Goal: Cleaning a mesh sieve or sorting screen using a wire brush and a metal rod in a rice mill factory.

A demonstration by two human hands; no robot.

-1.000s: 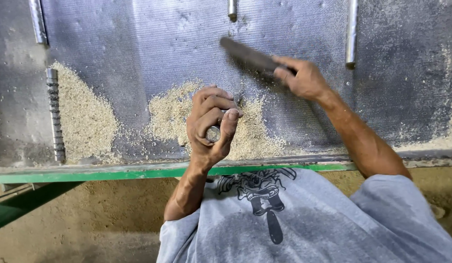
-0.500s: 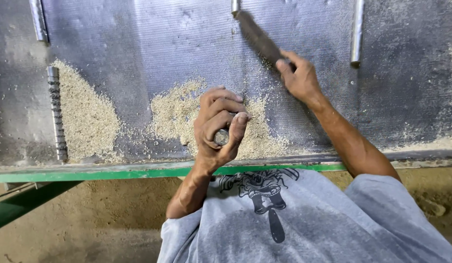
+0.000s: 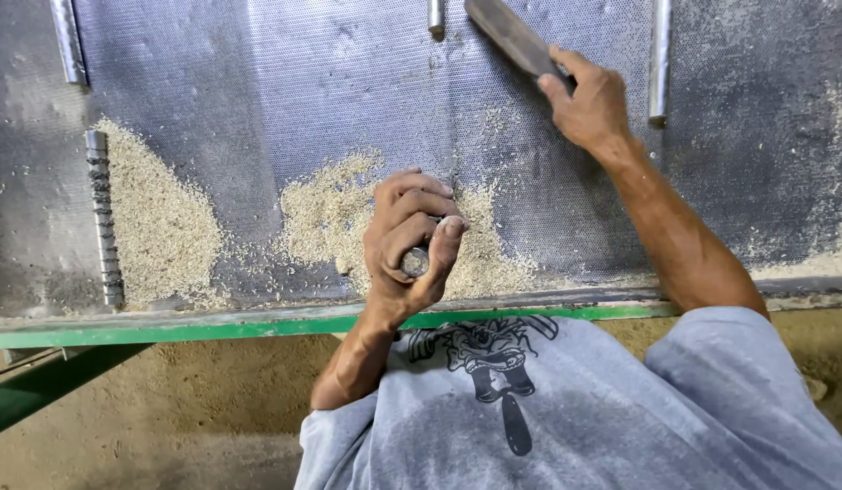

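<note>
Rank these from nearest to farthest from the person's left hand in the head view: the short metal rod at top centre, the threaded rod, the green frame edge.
From the left hand:
1. Green frame edge, just below.
2. Short metal rod, above.
3. Threaded rod, far left.

Even, moderately bright light fell on the perforated metal sheet (image 3: pixel 258 109), which showed soft sheen above the fingers (image 3: pixel 412 204). The left margin lay darker. Focus was sharp throughout; shadows beneath the hands were faint.

- My left hand (image 3: pixel 410 245) sits at centre frame, over a grain pile (image 3: pixel 335 213) on the mesh screen (image 3: pixel 258 100).
- My right hand (image 3: pixel 592 104) is upper right, gripping a brush (image 3: pixel 510 36).
- A threaded rod (image 3: pixel 103 218) lies far left.
</note>
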